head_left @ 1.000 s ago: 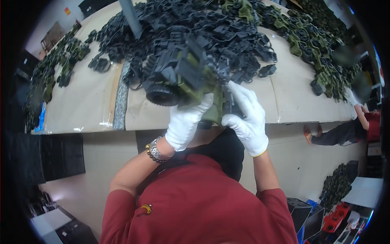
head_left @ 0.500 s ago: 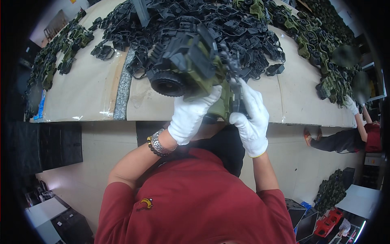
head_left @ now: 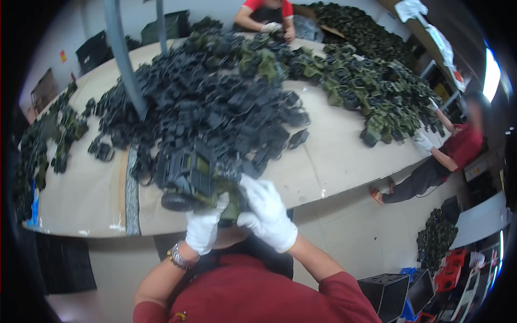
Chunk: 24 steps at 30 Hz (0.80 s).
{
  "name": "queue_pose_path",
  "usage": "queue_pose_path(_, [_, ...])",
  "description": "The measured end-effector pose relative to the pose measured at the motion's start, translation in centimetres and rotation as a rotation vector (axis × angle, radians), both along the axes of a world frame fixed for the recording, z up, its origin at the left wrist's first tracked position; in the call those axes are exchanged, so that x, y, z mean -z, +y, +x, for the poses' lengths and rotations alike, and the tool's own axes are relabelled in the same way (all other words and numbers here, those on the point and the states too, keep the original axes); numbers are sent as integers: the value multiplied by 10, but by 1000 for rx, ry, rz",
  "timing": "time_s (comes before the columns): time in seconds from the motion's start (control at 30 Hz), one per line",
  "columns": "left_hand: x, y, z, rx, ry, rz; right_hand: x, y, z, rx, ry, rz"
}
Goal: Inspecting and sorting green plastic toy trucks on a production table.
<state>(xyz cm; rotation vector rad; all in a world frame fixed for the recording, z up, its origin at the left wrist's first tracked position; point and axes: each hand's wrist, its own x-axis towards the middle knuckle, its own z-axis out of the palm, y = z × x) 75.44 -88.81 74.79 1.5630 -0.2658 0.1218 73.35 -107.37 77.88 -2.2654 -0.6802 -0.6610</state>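
Observation:
A toy off-road vehicle [head_left: 207,185] in olive green with dark grey parts and black wheels is held over the near edge of the table. My left hand [head_left: 203,230], in a white glove, grips its underside near the middle. At its front end, my gloved right hand [head_left: 271,215] has fingers and thumb around the body, beside a small dark part [head_left: 229,171] that is blurred. Just beyond the vehicle lies a wide heap of dark grey plastic parts [head_left: 210,107], with a single such part [head_left: 298,139] apart at its right.
The table [head_left: 344,167] has a tan covering and a grey post [head_left: 123,59] rising from it. Green toy vehicles line the right side [head_left: 371,91] and left side [head_left: 59,134]. One co-worker [head_left: 458,142] handles them at right; another [head_left: 269,19] is across the table. Black crates [head_left: 385,293] stand at lower right.
The view has tilted up and turned, bringing the far side of the table and a second co-worker into sight. Both hands still hold the toy vehicle, now lower left in the picture.

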Motion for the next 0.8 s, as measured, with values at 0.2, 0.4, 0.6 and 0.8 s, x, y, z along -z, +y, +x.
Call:
queue_pose_path(0.2, [-30, 0, 2, 153, 176, -210, -9, 0, -4, -7, -36, -53])
queue_pose_path(0.4, [-45, 1, 12, 119, 300, -634, -56, 5, 12, -82, 8, -107])
queue_pose_path(0.6, [-94, -5, -5, 186, 742, -1011, -46, 40, 15, 25, -412, 94])
queue_pose_path(0.8, [-72, -2, -20, 63, 530, -796, -55, 42, 41, -78, -464, 145])
